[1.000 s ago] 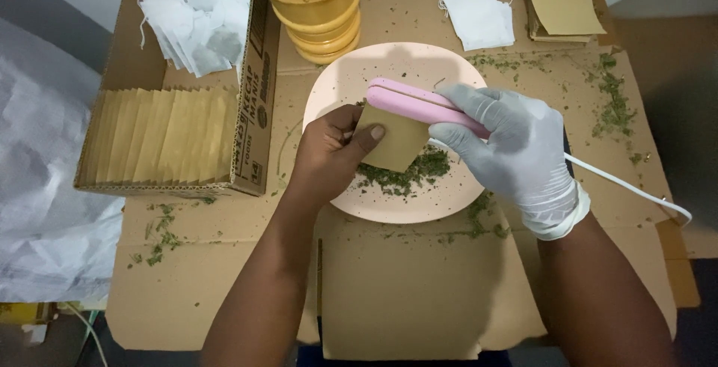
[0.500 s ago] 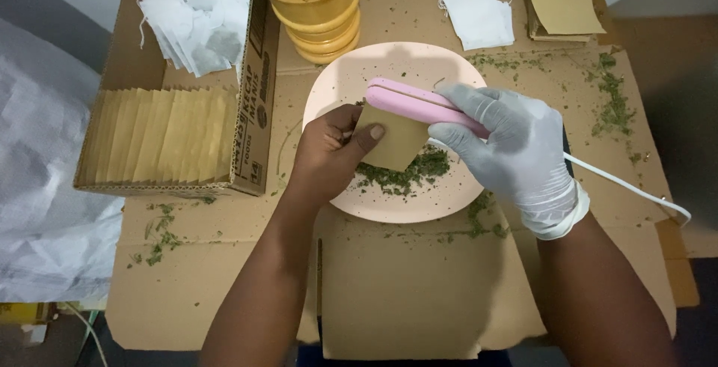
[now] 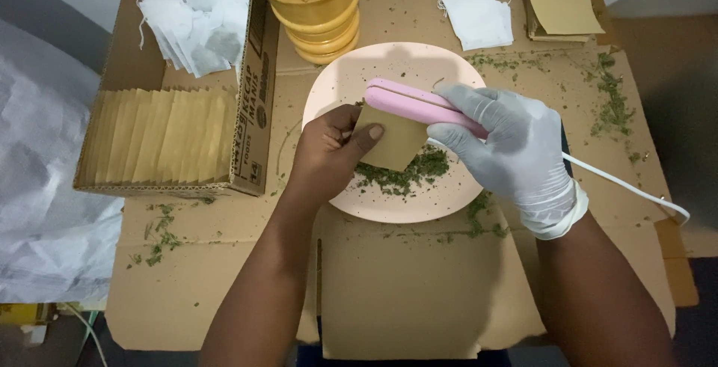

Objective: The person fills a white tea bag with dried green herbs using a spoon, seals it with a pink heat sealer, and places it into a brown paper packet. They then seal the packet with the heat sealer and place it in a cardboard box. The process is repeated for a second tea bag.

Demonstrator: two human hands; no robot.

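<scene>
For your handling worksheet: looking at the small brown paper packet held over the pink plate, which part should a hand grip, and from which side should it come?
Grip the brown packet by its free left edge, coming from the left, as the left hand does. Its top edge sits clamped in the pink sealer held by the gloved right hand, so that side is taken. The packet is flat and thin, so a thumb-and-finger pinch across its faces probably suits it best.

near cardboard sheet (image 3: 404, 300) bare, open passage between forearms. yellow tub stack (image 3: 310, 15) crowds pink plate (image 3: 351, 75) far rim; cardboard box (image 3: 250, 112) walls left side, probably touching plate. white cord (image 3: 628, 187) trails right.
</scene>
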